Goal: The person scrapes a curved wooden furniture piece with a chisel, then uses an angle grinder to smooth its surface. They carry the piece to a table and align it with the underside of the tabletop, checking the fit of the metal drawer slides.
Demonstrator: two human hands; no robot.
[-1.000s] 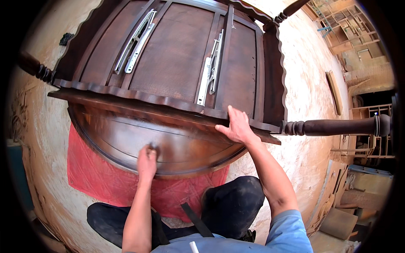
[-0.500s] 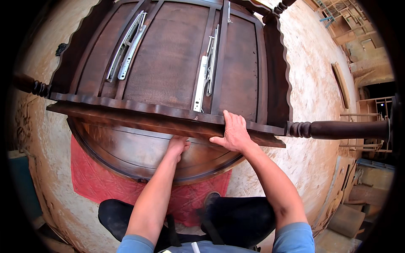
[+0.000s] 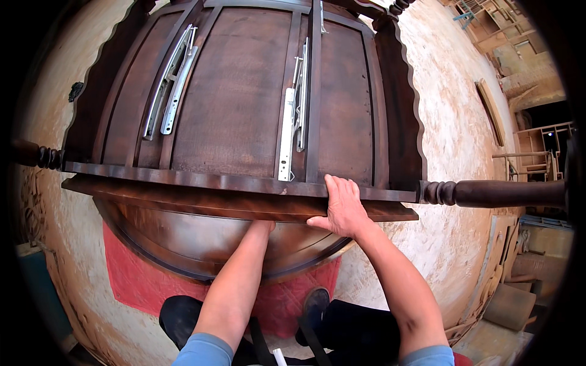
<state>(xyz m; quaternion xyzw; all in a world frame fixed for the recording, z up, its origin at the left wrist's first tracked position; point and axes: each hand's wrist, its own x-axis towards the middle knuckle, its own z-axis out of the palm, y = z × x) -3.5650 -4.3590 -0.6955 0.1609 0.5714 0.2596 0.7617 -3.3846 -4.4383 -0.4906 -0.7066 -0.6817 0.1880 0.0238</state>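
Note:
An upturned dark wood table (image 3: 238, 91) lies before me with its underside showing and turned legs sticking out at the sides. My right hand (image 3: 345, 210) grips its near edge rail (image 3: 183, 200), fingers over the top and thumb on the front face. Under that rail reaches my left hand (image 3: 264, 224); only the wrist end shows, and its fingers are hidden. Beneath is a rounded, polished wood panel (image 3: 183, 244) with a dark rim. Metal slide rails, a left pair (image 3: 173, 110) and a right set (image 3: 285, 134), are fixed to the underside.
A red cloth (image 3: 134, 280) lies under the rounded panel, close to my feet. One turned leg (image 3: 513, 194) juts out to the right. Wooden frames (image 3: 537, 152) and a loose plank (image 3: 490, 113) lie farther right on the dusty floor.
My left hand has gone deeper under the rail, so its fingers no longer show. The right hand keeps its place on the rail. The table sits slightly lower in view.

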